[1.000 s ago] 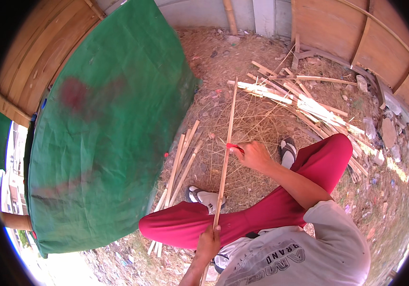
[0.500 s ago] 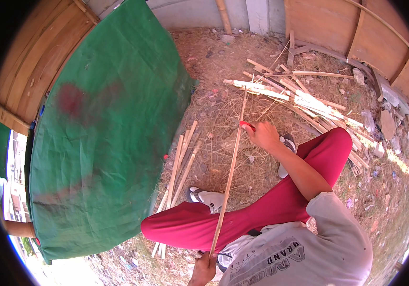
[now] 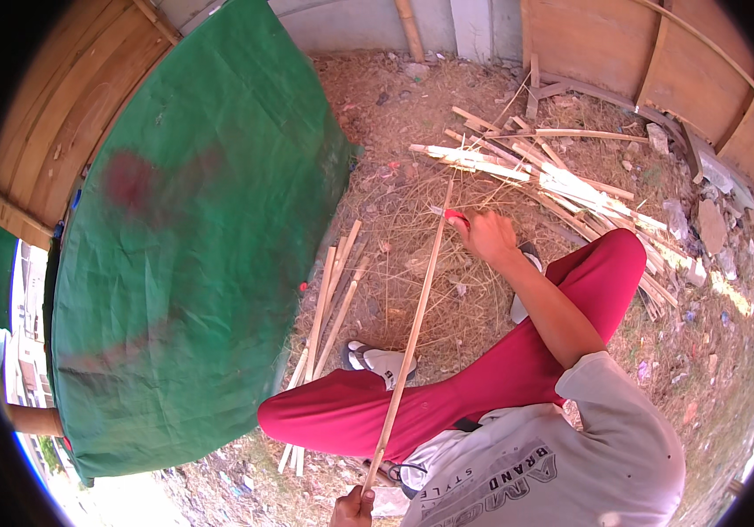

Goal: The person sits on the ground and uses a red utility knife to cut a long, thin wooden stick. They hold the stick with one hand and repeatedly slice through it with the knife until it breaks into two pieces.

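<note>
A long thin bamboo strip (image 3: 423, 312) slants from the lower middle up toward the far pile, passing in front of my crossed legs. My left hand (image 3: 353, 508) is closed around its near end at the bottom edge of the view. Toward the far end, my right hand (image 3: 487, 235) grips a small red-handled knife (image 3: 454, 215). Its pale metal blade lies against or across the strip; whether it bites into it I cannot make out. Fine shavings (image 3: 421, 241) litter the ground beneath.
A pile of split bamboo strips (image 3: 561, 180) lies at the far right. More strips (image 3: 328, 294) rest beside my left knee. A green tarpaulin (image 3: 192, 237) hangs along the left. Wooden panels (image 3: 658, 61) edge the far right, with rubble (image 3: 712, 228) along them.
My left hand has moved down and left, taking the strip's near end with it. My right hand and the red-handled knife have shifted slightly up along the strip.
</note>
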Motion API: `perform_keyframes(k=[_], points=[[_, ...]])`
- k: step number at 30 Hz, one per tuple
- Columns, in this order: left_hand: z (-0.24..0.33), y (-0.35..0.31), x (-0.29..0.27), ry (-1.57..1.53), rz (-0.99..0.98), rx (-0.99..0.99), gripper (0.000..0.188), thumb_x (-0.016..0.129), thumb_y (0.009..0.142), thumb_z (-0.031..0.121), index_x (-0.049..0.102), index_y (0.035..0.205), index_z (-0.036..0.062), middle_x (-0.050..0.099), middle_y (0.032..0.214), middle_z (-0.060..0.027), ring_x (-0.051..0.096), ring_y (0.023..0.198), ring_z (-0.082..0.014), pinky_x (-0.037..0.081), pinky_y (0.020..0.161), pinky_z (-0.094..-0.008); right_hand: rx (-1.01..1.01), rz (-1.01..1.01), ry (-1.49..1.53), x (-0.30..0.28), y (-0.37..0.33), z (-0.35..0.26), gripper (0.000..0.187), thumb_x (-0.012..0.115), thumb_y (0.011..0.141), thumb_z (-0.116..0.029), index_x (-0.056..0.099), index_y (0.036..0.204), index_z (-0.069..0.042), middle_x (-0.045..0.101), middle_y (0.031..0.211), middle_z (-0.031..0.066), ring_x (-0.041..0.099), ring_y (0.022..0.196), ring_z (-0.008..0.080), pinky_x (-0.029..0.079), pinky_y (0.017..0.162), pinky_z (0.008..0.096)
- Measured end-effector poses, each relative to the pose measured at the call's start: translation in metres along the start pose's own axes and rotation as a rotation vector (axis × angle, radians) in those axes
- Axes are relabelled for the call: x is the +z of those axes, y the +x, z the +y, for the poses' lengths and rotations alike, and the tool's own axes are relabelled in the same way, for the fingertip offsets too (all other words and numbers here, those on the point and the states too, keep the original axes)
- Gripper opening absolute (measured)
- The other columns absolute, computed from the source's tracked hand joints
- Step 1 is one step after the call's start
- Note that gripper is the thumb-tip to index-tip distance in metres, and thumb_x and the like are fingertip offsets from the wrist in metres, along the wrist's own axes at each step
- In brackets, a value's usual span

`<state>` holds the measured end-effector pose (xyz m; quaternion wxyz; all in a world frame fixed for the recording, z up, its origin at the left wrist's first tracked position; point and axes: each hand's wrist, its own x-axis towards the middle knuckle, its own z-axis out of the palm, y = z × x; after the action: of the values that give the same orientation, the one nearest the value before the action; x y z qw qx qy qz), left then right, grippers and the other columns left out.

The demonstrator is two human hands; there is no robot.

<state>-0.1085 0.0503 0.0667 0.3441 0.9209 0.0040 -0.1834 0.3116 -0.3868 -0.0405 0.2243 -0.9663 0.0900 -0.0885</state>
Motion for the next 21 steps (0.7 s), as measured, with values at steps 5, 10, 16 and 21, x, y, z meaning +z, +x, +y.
perform_keyframes(k=[5,10,16,21], points=[[-0.027,-0.056,-0.024,0.052,-0.060,-0.237,0.029,0.052,0.104,0.023,0.062,0.087,0.0014,0.059,0.068,-0.0200,0.056,0.062,-0.0350,0.045,0.058,-0.0464,0.380,0.054,0.051,-0.004,0.039,0.066,0.053,0.054,0.099,-0.050,0.075,0.091,-0.002,0.071,0.086,0.0278,0.071,0.085,0.0445,0.056,0.074,0.0526],[-0.027,-0.016,0.006,0.055,0.084,-0.130,0.032,0.050,0.105,0.027,0.062,0.093,-0.0012,0.059,0.065,-0.0174,0.059,0.061,-0.0346,0.046,0.058,-0.0440,0.225,-0.011,0.317,0.003,0.025,0.033,0.057,0.055,0.100,-0.050,0.073,0.090,0.003,0.063,0.066,0.0242,0.063,0.063,0.0381,0.050,0.062,0.0469],[0.058,0.112,0.027,-0.151,0.071,-0.268,0.029,0.053,0.105,0.028,0.058,0.094,0.0017,0.062,0.070,-0.0274,0.062,0.072,-0.0524,0.045,0.058,-0.0555,-0.385,-0.197,0.557,-0.024,-0.074,-0.076,0.041,0.064,0.098,-0.039,0.075,0.106,-0.001,0.066,0.065,0.0159,0.060,0.051,0.0281,0.048,0.051,0.0387],[0.075,0.171,0.048,-0.067,0.093,-0.209,0.032,0.052,0.105,0.032,0.057,0.096,0.0018,0.063,0.074,-0.0294,0.061,0.077,-0.0549,0.043,0.063,-0.0609,-0.553,-0.282,0.403,-0.023,-0.104,-0.088,0.037,0.065,0.095,-0.039,0.076,0.102,-0.005,0.070,0.070,0.0140,0.068,0.057,0.0309,0.053,0.051,0.0409]])
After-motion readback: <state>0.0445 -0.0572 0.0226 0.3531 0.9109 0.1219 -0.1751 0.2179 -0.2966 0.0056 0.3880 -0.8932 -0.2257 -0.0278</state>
